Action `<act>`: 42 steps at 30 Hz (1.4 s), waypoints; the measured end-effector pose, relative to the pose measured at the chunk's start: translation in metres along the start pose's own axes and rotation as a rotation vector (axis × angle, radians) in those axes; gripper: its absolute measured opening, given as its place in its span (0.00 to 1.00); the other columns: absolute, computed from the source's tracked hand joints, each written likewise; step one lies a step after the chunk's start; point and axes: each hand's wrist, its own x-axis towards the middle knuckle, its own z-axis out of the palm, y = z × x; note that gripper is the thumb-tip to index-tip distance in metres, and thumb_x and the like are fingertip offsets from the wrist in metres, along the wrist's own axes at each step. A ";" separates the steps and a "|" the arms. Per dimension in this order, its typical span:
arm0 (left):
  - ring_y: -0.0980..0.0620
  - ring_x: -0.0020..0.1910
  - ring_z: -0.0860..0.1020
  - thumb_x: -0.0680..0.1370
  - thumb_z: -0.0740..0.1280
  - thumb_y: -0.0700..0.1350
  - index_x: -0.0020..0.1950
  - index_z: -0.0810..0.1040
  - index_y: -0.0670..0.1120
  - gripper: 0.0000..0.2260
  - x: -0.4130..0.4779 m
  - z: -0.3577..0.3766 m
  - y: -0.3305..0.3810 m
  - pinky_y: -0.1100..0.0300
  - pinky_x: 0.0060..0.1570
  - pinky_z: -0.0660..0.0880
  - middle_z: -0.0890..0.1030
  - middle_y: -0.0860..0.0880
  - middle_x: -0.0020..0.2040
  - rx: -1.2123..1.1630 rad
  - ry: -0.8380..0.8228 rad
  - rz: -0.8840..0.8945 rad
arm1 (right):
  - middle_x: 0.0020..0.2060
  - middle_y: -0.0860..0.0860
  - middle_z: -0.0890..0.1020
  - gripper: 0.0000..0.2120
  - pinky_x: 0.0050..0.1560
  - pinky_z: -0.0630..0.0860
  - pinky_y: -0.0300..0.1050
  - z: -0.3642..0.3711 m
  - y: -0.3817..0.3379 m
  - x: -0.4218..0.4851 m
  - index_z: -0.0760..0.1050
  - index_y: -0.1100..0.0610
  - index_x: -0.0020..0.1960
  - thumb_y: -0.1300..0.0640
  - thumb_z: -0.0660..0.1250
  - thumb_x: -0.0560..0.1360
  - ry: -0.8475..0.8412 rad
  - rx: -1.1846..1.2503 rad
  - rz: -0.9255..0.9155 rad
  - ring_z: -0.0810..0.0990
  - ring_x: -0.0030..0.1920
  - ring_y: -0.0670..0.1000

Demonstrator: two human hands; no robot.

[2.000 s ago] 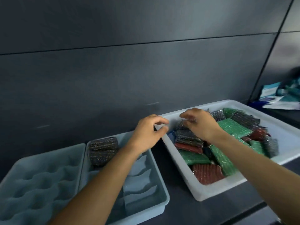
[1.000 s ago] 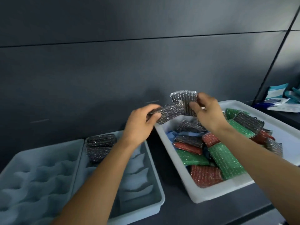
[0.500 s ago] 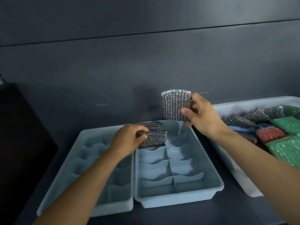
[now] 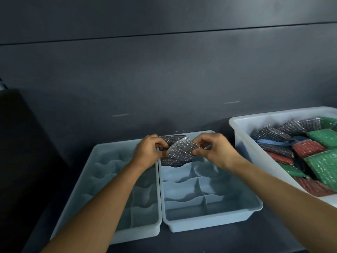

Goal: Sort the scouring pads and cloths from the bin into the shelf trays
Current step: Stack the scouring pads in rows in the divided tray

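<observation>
Your left hand (image 4: 147, 154) and right hand (image 4: 217, 152) pinched one silver pad (image 4: 180, 150), grip clamped, above the right tray (image 4: 209, 226); dark desk (image 4: 218, 241), grey panelled wall (image 4: 164, 79).

White bin (image 4: 241, 141) partly beyond right edge; stacked pads (image 4: 170, 163) mostly behind held pad (image 4: 182, 149).

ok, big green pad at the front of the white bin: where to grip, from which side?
I'd pinch the green pad by its near-left edge, coming from above-left. It lies face up on top of the pile in the white bin, and nothing overlaps that edge.
</observation>
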 end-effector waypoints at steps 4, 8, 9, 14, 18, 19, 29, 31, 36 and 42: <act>0.60 0.34 0.74 0.69 0.78 0.41 0.43 0.86 0.49 0.05 0.004 -0.006 -0.005 0.58 0.38 0.71 0.77 0.58 0.36 0.003 -0.041 0.056 | 0.44 0.49 0.82 0.05 0.51 0.76 0.48 0.022 0.000 0.003 0.79 0.50 0.47 0.56 0.73 0.72 -0.025 -0.251 0.003 0.80 0.47 0.51; 0.53 0.36 0.77 0.72 0.75 0.40 0.45 0.87 0.47 0.04 0.005 -0.008 -0.006 0.53 0.40 0.76 0.78 0.56 0.37 0.027 -0.080 0.057 | 0.53 0.51 0.79 0.11 0.50 0.73 0.46 0.032 -0.014 0.006 0.78 0.53 0.57 0.55 0.67 0.76 -0.084 -0.535 -0.134 0.75 0.56 0.53; 0.51 0.38 0.78 0.73 0.74 0.41 0.46 0.86 0.46 0.03 0.004 -0.010 -0.006 0.52 0.42 0.76 0.79 0.54 0.38 0.037 -0.088 0.046 | 0.54 0.51 0.78 0.11 0.51 0.73 0.47 0.034 -0.018 0.006 0.78 0.53 0.58 0.56 0.66 0.76 -0.096 -0.563 -0.151 0.74 0.57 0.53; 0.51 0.34 0.72 0.77 0.63 0.61 0.30 0.73 0.50 0.20 -0.004 -0.015 0.004 0.51 0.40 0.71 0.72 0.52 0.33 -0.027 -0.099 -0.060 | 0.53 0.51 0.77 0.10 0.44 0.71 0.47 0.035 -0.015 0.007 0.74 0.56 0.57 0.59 0.65 0.76 -0.087 -0.593 -0.172 0.73 0.55 0.54; 0.54 0.42 0.76 0.70 0.74 0.58 0.43 0.84 0.55 0.08 -0.012 -0.012 0.008 0.52 0.47 0.75 0.79 0.55 0.41 0.059 -0.091 -0.056 | 0.54 0.52 0.76 0.08 0.45 0.74 0.49 0.040 -0.006 0.007 0.77 0.57 0.54 0.60 0.63 0.76 -0.102 -0.621 -0.187 0.73 0.56 0.54; 0.54 0.44 0.76 0.70 0.76 0.54 0.43 0.84 0.55 0.05 -0.013 -0.011 0.009 0.50 0.48 0.75 0.80 0.56 0.42 0.097 -0.071 -0.042 | 0.54 0.53 0.76 0.09 0.46 0.76 0.51 0.042 -0.004 0.008 0.78 0.56 0.55 0.60 0.63 0.77 -0.119 -0.636 -0.187 0.73 0.57 0.55; 0.52 0.51 0.79 0.72 0.73 0.49 0.49 0.84 0.52 0.07 -0.020 0.001 0.056 0.52 0.54 0.74 0.81 0.54 0.48 0.104 0.016 -0.020 | 0.59 0.53 0.74 0.19 0.63 0.70 0.49 -0.011 -0.005 -0.010 0.75 0.51 0.66 0.59 0.66 0.76 -0.116 -0.455 -0.181 0.70 0.62 0.54; 0.55 0.49 0.80 0.72 0.73 0.48 0.50 0.84 0.50 0.07 -0.020 0.012 0.085 0.56 0.54 0.75 0.81 0.55 0.47 -0.044 0.039 0.013 | 0.55 0.53 0.77 0.17 0.61 0.70 0.44 -0.036 -0.001 -0.017 0.77 0.53 0.63 0.59 0.68 0.75 -0.019 -0.388 -0.167 0.73 0.58 0.53; 0.59 0.49 0.79 0.75 0.73 0.43 0.52 0.84 0.48 0.07 0.002 0.048 0.166 0.69 0.52 0.71 0.83 0.55 0.48 -0.178 -0.036 0.175 | 0.49 0.49 0.79 0.12 0.50 0.68 0.34 -0.118 0.026 -0.022 0.81 0.55 0.57 0.60 0.70 0.74 0.124 -0.273 0.005 0.78 0.50 0.48; 0.59 0.52 0.80 0.76 0.71 0.44 0.54 0.84 0.48 0.08 0.053 0.113 0.227 0.59 0.58 0.75 0.84 0.54 0.51 -0.143 -0.201 0.233 | 0.50 0.53 0.84 0.11 0.59 0.74 0.43 -0.204 0.095 -0.018 0.81 0.58 0.56 0.60 0.72 0.73 0.163 -0.353 0.263 0.81 0.52 0.51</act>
